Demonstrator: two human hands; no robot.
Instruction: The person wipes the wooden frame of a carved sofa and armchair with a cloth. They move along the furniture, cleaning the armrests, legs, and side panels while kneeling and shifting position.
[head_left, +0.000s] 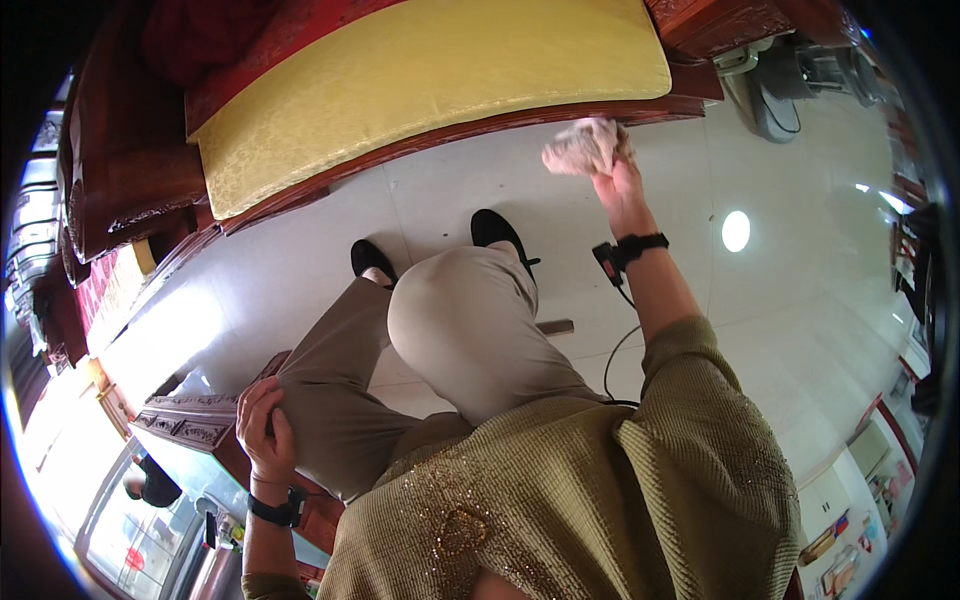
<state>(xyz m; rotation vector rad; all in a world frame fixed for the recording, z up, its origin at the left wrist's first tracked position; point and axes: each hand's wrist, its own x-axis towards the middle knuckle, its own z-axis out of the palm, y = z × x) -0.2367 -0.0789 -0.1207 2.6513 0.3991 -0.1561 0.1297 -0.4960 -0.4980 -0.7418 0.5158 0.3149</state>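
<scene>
My right hand (621, 187) grips a crumpled pale cloth (586, 148), which hangs beside the front edge of a carved reddish wooden bench (630, 112). Whether the cloth touches the wood I cannot tell. On the bench lies a yellow patterned seat cushion (435, 67). My left hand (264, 431) rests on my thigh, its fingers a little bent and nothing seen in it. Both wrists carry black straps, the right one with a small device and a cable.
Light floor tiles (450, 187) lie under my black shoes. A carved wooden table with a glass top (180, 442) stands beside my left hand. Grey items (776, 112) are on the floor past the bench's right end. Far off at the lower left is another person (156, 482).
</scene>
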